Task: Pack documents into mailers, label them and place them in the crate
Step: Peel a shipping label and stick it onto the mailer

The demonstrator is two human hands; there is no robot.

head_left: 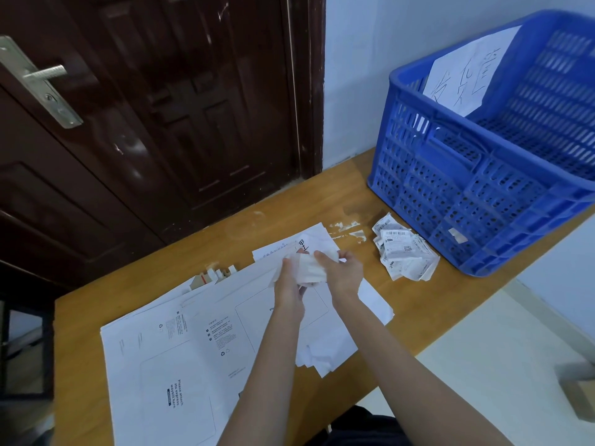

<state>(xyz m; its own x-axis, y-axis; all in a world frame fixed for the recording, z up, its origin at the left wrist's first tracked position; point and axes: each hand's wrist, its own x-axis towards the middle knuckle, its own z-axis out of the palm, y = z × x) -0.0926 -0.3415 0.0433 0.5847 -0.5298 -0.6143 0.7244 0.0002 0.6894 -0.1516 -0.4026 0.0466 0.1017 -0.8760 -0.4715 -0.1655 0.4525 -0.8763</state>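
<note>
Both hands (318, 272) gripping crumpled paper (309, 268), above mailers (180, 349)

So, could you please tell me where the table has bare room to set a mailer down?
Bare wood lies left of the mailers toward the table edge, and behind them near the door. It is crowded between the labels and the crate.

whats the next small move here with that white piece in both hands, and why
Probably finish separating the crumpled white piece that the left hand and right hand both grip. It looks like a label or its backing, though that is unclear. A flat mailer reading "Please attach the express waybill here" lies unlabelled below, and the blue crate holds only a handwritten sheet.
</note>
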